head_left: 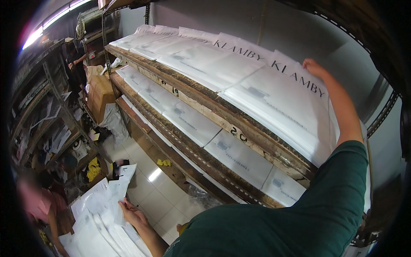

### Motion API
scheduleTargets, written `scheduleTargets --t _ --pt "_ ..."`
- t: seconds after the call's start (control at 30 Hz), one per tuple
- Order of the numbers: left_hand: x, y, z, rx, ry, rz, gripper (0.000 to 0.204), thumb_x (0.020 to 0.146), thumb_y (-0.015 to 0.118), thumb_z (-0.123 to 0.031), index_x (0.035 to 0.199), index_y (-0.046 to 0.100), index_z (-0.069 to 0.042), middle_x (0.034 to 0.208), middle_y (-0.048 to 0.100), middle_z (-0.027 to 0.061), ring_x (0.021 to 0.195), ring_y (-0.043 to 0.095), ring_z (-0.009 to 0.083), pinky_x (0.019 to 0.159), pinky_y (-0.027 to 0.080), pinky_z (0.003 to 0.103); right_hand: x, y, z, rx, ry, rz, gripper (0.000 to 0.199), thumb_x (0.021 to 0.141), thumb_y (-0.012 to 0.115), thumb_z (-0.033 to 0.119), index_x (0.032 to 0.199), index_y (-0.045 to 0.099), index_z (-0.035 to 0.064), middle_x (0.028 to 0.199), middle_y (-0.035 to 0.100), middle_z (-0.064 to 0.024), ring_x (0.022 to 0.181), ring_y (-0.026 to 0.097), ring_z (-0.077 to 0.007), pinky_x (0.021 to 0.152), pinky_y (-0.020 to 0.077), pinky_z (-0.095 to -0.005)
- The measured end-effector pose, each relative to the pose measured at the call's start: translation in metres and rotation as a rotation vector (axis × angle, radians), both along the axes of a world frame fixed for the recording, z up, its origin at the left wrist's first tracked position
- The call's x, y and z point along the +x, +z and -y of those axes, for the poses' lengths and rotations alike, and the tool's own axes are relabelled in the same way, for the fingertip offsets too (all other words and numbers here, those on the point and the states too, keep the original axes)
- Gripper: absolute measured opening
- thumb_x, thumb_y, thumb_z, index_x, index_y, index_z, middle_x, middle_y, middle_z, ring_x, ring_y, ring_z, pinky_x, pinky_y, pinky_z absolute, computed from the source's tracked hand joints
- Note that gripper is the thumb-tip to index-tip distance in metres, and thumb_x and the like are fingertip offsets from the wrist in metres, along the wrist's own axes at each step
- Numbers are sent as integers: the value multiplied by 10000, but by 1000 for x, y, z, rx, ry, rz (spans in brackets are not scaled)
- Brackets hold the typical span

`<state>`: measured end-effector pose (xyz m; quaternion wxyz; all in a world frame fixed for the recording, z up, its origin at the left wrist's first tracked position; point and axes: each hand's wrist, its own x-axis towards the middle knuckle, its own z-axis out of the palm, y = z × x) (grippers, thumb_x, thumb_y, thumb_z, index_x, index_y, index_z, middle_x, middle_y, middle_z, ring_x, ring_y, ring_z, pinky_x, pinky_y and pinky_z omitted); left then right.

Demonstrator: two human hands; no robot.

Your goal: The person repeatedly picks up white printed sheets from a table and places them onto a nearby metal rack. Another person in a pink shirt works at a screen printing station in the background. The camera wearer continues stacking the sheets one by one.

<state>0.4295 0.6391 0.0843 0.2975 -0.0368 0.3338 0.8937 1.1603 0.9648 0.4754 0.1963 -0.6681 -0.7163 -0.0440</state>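
My right hand (314,67) reaches up to the far edge of the top white flat packet (282,98) on a pile on the upper wooden shelf (214,109). Its fingers curl over that edge and are partly hidden. My left hand (132,213) is low at the left and grips the edge of a stack of white flat packets (100,214) carried against my side. A loose white sheet (124,177) sticks up from that stack. My green sleeve (299,214) fills the lower right.
More rows of white packets lie along the upper shelf (171,47) and the lower shelf (188,122). A brown cardboard box (100,94) stands at the shelf's far end. Metal racks (47,111) line the left. A person in pink (36,201) crouches at lower left, and another person (77,60) stands far back. The floor is pale tile (154,192).
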Motion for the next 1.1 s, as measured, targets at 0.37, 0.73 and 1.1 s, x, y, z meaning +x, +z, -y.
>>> scheduleTargets --t 0.37,0.73,1.1 --pt "-4 54 -22 61 -213 -5 255 860 529 -167 994 494 48 908 575 122 819 585 128 714 504 155 -333 118 51 -44 265 405 313 785 494 140 1074 542 31 1060 566 -178 958 535 -296 833 417 -389" --pt "-27 48 -26 118 -370 97 154 857 530 -150 897 529 -1 786 565 50 746 576 108 656 520 179 -645 -79 230 -20 1434 194 348 773 490 308 1093 523 175 808 618 -167 775 594 -346 692 471 -437" --pt "15 45 22 -121 -549 84 219 823 589 -267 964 538 -107 868 553 -32 794 525 81 685 432 221 -593 -333 233 -787 1038 -929 452 887 454 267 1291 349 94 966 576 -109 830 543 -134 705 429 -262"
